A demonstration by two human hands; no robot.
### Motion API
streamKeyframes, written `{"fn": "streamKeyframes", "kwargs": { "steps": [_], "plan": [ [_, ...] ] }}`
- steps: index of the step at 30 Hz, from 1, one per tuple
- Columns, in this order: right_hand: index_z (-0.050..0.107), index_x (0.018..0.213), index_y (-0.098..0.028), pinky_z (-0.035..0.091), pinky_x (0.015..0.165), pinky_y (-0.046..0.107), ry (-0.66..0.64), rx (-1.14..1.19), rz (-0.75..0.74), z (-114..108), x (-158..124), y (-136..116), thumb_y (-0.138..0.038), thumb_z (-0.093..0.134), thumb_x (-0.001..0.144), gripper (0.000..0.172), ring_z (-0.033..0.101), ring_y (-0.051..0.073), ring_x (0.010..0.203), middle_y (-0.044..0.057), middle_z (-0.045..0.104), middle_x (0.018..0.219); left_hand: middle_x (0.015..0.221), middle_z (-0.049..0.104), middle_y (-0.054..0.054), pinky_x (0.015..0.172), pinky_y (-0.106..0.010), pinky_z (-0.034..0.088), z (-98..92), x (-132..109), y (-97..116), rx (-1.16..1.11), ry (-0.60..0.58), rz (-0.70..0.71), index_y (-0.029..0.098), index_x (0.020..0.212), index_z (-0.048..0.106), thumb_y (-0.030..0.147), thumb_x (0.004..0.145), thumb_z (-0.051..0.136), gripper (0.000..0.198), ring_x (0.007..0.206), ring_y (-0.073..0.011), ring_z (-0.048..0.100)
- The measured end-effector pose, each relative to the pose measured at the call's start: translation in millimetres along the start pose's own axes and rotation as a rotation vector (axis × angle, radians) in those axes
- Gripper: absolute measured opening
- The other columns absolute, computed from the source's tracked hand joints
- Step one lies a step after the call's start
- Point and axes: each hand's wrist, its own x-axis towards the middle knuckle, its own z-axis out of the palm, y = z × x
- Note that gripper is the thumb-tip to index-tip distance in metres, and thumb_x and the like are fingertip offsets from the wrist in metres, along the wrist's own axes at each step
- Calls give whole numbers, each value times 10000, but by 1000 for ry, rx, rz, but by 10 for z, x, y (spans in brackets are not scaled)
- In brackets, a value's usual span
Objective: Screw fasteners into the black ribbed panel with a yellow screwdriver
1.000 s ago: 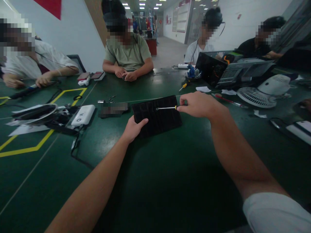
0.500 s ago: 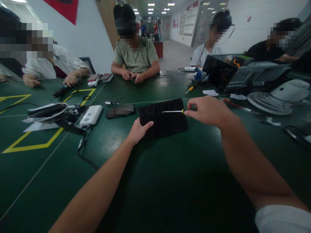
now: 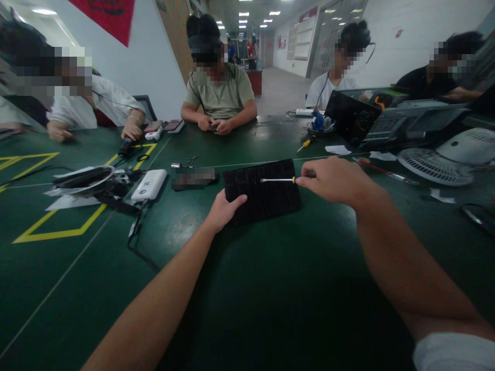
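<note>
A flat black rectangular panel with a ribbed or cell-like surface (image 3: 266, 198) is tilted up a little over the green table (image 3: 247, 288). My left hand (image 3: 226, 210) grips its left edge, thumb on the face and the other fingers hidden behind. In my right hand (image 3: 328, 180) is a screwdriver (image 3: 278, 180) with a metal shaft and a yellow-and-black handle, pinched between fingers and thumb. Its shaft points left across the panel, and the tip is at the panel's face near the middle; whether it touches I cannot tell.
Left of the panel lie a blurred dark piece (image 3: 195, 179), small metal parts (image 3: 183, 166) and a white power bank (image 3: 149, 185) with a cable. On the right are another screwdriver (image 3: 306, 144), a red pen-like tool (image 3: 386, 170), a white fan (image 3: 436, 165) and a computer case (image 3: 413, 121). Several people sit around the table.
The whole view has shifted slightly right and down. My hands, the panel and the screwdriver keep nearly the same pose. At left, a co-worker's hand has moved on a dark tool.
</note>
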Motion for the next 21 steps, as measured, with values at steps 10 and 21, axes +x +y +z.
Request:
{"fn": "streamKeyframes", "kwargs": {
  "steps": [10,21],
  "plan": [
    [735,1198,-271,453,734,410,-20,18,1,11,-24,-9,-520,632,983,345,716,349,967,127,794,1074,1295,822,-128,1119,-602,615,1,3,8,27,0,-3,208,1244,727,419,844,875,476,1246,-363,772],
    [732,1141,-277,418,722,397,6,13,-14,-4,-34,-14,-432,655,970,244,702,328,940,109,790,1058,1330,807,-146,1132,-610,601,-10,22,-37,27,-6,28,202,1272,723,433,844,870,508,1263,-359,765]
  ]
}}
